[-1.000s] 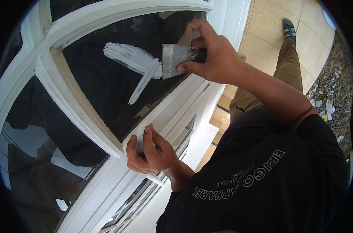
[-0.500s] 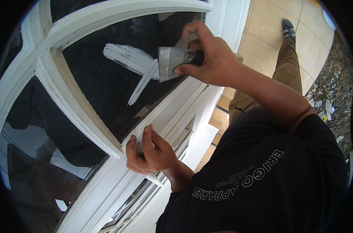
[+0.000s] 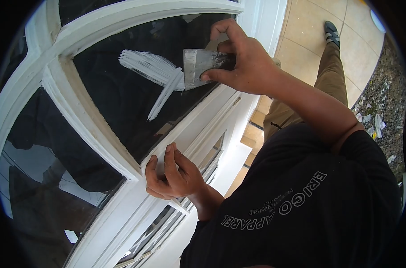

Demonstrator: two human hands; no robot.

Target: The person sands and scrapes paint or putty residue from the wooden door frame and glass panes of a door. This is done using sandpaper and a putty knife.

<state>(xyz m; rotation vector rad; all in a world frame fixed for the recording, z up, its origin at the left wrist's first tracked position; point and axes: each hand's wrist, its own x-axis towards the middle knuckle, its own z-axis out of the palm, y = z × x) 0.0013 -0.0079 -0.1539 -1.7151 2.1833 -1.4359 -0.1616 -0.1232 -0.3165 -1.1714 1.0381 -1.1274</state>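
In my right hand (image 3: 250, 64) is a paint scraper (image 3: 198, 67) with a wide, worn metal blade. Its thumb presses on the blade's near face, and the fingers curl round the far side. The blade edge meets the right end of the white paint smear (image 3: 151, 69) on the dark glass pane (image 3: 109, 98). A narrower paint streak (image 3: 165, 98) slants down from that smear. My left hand (image 3: 176, 176) rests against the white window frame (image 3: 122, 203), its fingers bent and apart. I see nothing held in it, though the palm is partly hidden.
White curved bars (image 3: 87, 120) divide the panes. A lower-left pane (image 3: 64, 152) shows reflections. Tiled floor (image 3: 301, 49) lies at upper right, with my shoe (image 3: 331, 33) on it. Beyond its edge is gravel (image 3: 384, 107) with litter. A round knob (image 3: 276, 62) shows behind my right wrist.
My right hand has shifted slightly up in the view with the scraper, and the blade is tilted a little differently. The left hand and the paint marks look the same.
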